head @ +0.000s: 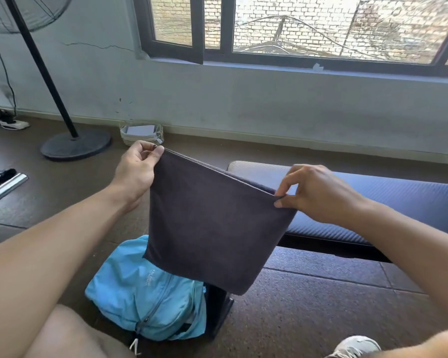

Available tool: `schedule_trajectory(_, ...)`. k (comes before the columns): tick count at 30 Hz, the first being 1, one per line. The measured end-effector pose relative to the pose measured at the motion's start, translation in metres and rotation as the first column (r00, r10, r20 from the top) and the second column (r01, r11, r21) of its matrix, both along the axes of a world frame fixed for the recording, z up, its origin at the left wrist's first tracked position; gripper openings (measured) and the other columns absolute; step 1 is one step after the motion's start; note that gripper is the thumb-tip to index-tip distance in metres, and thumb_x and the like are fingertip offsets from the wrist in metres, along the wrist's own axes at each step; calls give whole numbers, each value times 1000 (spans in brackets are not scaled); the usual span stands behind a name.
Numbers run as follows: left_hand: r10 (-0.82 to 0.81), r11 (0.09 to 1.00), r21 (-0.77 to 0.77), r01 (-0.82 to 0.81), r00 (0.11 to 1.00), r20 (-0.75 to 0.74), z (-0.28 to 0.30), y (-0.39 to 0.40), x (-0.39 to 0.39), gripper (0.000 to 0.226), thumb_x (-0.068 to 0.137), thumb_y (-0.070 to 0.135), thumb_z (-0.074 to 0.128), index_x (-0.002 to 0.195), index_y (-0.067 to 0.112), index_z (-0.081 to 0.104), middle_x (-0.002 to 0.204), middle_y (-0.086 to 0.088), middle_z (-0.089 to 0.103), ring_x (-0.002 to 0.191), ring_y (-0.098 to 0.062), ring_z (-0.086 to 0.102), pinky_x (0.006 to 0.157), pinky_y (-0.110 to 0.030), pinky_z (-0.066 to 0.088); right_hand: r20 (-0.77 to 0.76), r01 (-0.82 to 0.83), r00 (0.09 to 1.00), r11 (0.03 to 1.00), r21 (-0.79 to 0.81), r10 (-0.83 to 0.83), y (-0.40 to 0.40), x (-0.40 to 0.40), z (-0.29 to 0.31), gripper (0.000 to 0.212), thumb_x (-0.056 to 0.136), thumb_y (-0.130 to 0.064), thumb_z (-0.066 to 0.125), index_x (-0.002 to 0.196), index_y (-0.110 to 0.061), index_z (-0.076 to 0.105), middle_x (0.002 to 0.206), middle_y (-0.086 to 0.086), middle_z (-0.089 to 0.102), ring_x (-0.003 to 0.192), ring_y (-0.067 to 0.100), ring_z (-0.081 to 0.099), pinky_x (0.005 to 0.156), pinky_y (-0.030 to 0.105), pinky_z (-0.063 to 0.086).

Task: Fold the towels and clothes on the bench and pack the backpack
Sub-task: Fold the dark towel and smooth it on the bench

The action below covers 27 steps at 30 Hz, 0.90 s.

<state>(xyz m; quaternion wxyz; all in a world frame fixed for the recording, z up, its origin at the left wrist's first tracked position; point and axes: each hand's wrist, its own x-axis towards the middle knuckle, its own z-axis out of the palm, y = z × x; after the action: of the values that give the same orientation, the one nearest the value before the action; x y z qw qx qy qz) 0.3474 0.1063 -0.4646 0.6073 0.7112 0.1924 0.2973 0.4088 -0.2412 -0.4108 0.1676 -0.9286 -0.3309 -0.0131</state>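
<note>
Hands (136, 166) (318, 192) pinch towel (212, 228) corners, raised.

Hanging towel (215, 223) screens backpack (145, 293) from above; bench (373, 202) blocks right; floor (321, 293) open between.

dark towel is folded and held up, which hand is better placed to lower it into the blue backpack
Left, as a judgement. The left hand pinches the dark towel at the corner above the blue backpack; the right hand holds the corner over the bench.
</note>
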Motion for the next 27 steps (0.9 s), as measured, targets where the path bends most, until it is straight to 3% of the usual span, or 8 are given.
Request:
schedule_trajectory(3, -147, 989, -28, 147, 989, 23, 4, -11, -4, 16, 100, 27, 62, 84, 25, 58, 78, 5, 61, 68, -8, 52, 66, -26, 41, -61, 123, 990, 992, -25, -125, -9, 8, 6, 28, 67, -40, 90, 71, -38, 63, 83, -16, 64, 90, 14, 57, 81, 34, 51)
schedule_trajectory(6, -270, 962, -38, 270, 963, 3, 9, -26, -8, 13, 98, 23, 63, 86, 24, 58, 81, -2, 62, 74, -15, 52, 69, -30, 43, -242, 167, 951, 979, -112, -190, -18, 14, 8, 34, 65, -29, 93, 84, -27, 64, 77, -12, 73, 75, 8, 67, 63, 24, 48)
schedule_trajectory(8, -373, 927, -54, 371, 927, -42, 13, -35, -11, 10, 95, 22, 64, 87, 21, 58, 82, -2, 66, 75, -17, 57, 71, -31, 49, -310, 150, 924, 957, -247, -224, -28, 19, 7, 28, 64, -29, 93, 80, -25, 71, 74, -7, 75, 66, 10, 69, 62, 23, 50)
schedule_trajectory(13, -659, 748, -142, 648, 701, -272, 10, -48, -14, 14, 90, 21, 69, 95, 11, 60, 92, -9, 73, 82, -18, 67, 79, -34, 58, -501, 84, 804, 895, -438, -320, -69, 32, 13, 29, 59, -34, 94, 75, -24, 72, 66, -11, 65, 71, 15, 54, 65, 31, 36)
schedule_trajectory(17, -543, 814, 5, 581, 763, -351, 5, -69, 3, 12, 91, 21, 72, 90, 13, 63, 85, -5, 69, 80, -12, 64, 63, -25, 53, -561, 261, 746, 932, -251, -360, -95, 48, 10, 39, 64, -32, 93, 60, -20, 56, 61, -3, 46, 67, 17, 34, 59, 33, 22)
schedule_trajectory(20, -408, 870, 123, 478, 837, -364, 4, -88, 24, 14, 93, 25, 71, 93, 13, 64, 70, 0, 62, 61, -11, 58, 48, -23, 44, -536, 501, 743, 864, 50, -400, -101, 62, -1, 50, 71, -24, 90, 58, -20, 42, 66, 1, 41, 65, 18, 35, 55, 30, 30)
schedule_trajectory(23, -361, 922, 14, 388, 869, -338, 6, -107, 47, 14, 102, 26, 59, 103, 13, 54, 63, -4, 68, 45, -17, 63, 37, -20, 38, -551, 617, 732, 734, 283, -402, -100, 73, -12, 33, 75, -14, 87, 71, -20, 55, 70, -2, 52, 67, 14, 48, 59, 28, 42)
schedule_trajectory(27, -348, 937, -155, 314, 886, -305, 8, -130, 71, 12, 108, 22, 46, 109, 10, 43, 88, -15, 76, 53, -28, 72, 36, -25, 47, -580, 667, 716, 625, 406, -388, -102, 89, -26, 22, 82, -18, 83, 102, -18, 75, 91, -4, 71, 77, 10, 61, 61, 23, 46)
